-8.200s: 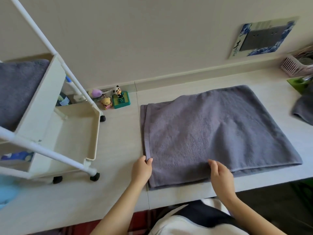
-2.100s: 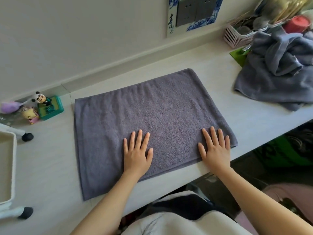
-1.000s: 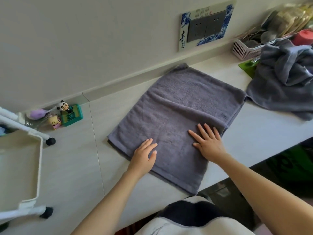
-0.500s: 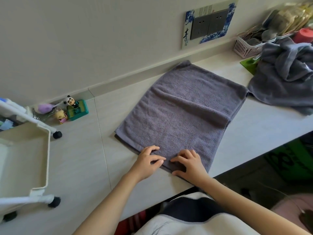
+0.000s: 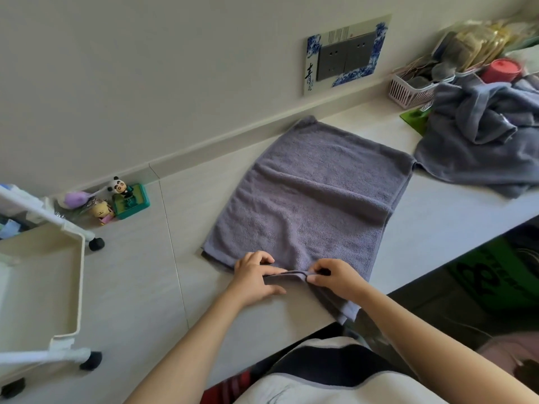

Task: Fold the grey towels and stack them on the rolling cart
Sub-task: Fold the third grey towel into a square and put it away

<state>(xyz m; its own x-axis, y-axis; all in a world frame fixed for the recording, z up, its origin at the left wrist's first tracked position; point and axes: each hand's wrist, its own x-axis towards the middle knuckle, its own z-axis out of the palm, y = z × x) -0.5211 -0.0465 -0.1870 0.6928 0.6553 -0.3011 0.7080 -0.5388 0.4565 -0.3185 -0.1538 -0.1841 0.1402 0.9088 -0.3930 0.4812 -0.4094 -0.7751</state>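
A domestic room, probably a bedroom or utility corner. Evidence: a pale wood-grain laminate counter (image 5: 140, 287) against a plain wall, small panda and cartoon figurines (image 5: 116, 199), a dark double wall socket framed by a blue-and-white porcelain-pattern sticker (image 5: 347, 55), a pink slotted plastic basket of household oddments (image 5: 408, 91), and a white plastic rolling cart (image 5: 67, 258).

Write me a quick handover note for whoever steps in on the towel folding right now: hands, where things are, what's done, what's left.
Left hand: pinches the near edge of the towel, lifting it a little.
Right hand: pinches the same edge, right beside the left.
Towel: lies part-folded and flat on the counter, near corner hanging off the front edge.
Pile: unfolded grey towels, far right on the counter.
Cart: at left; the tray in view holds no towel.
Done: first folds on this towel.
Left: fold it again, probably away from you, put it on the cart, then work through the pile.
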